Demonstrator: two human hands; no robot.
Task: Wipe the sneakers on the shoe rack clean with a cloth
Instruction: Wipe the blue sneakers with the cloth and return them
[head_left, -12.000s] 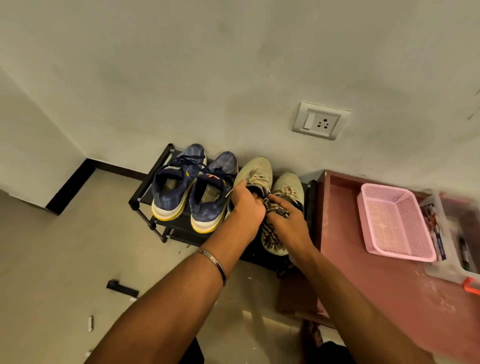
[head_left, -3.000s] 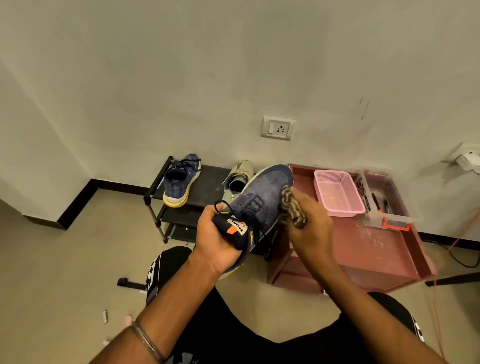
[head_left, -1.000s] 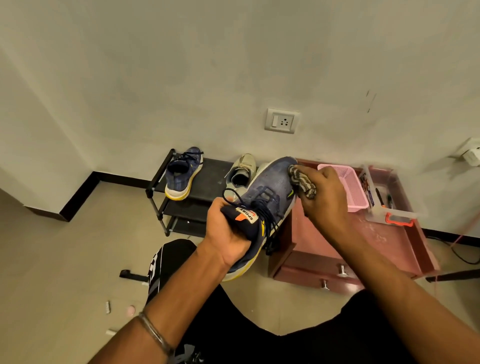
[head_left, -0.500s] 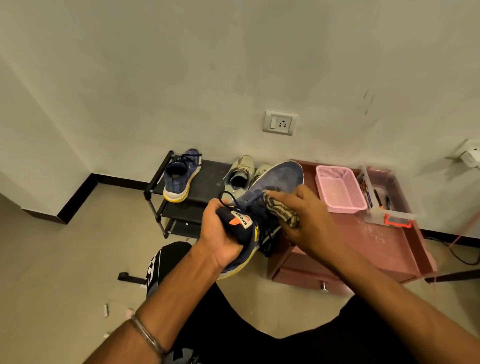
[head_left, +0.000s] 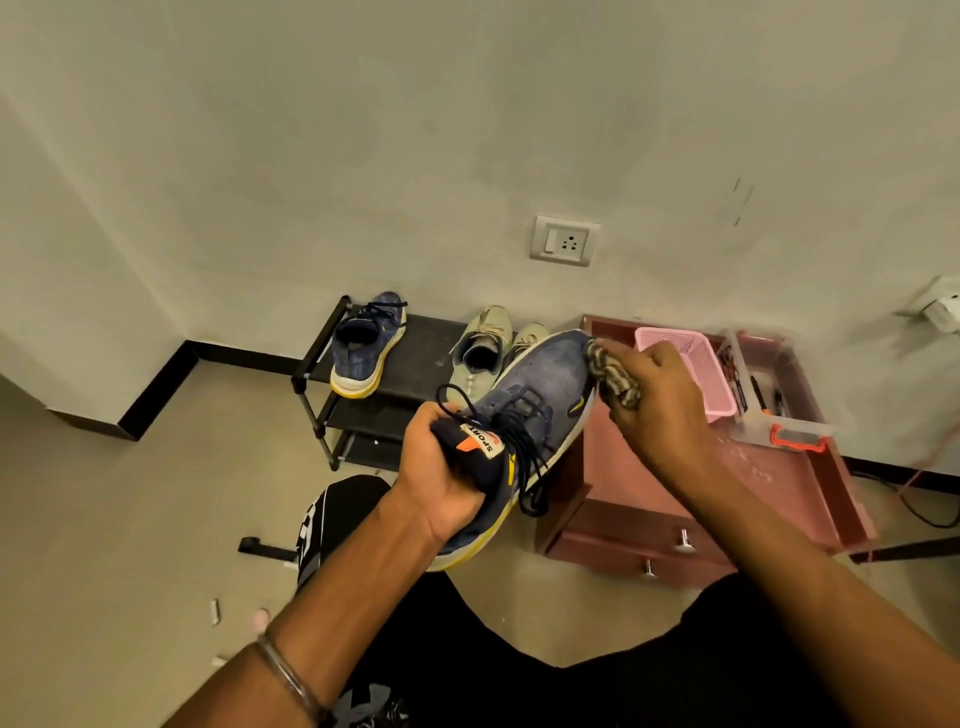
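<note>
A blue sneaker (head_left: 540, 395) is gripped at its heel by the left hand (head_left: 441, 467) in front of the shoe rack (head_left: 363, 415), while a bunched cloth (head_left: 610, 376) is pinched in the right hand's (head_left: 657, 410) curled fingers (head_left: 631, 410) and pressed to the sneaker's toe.
</note>
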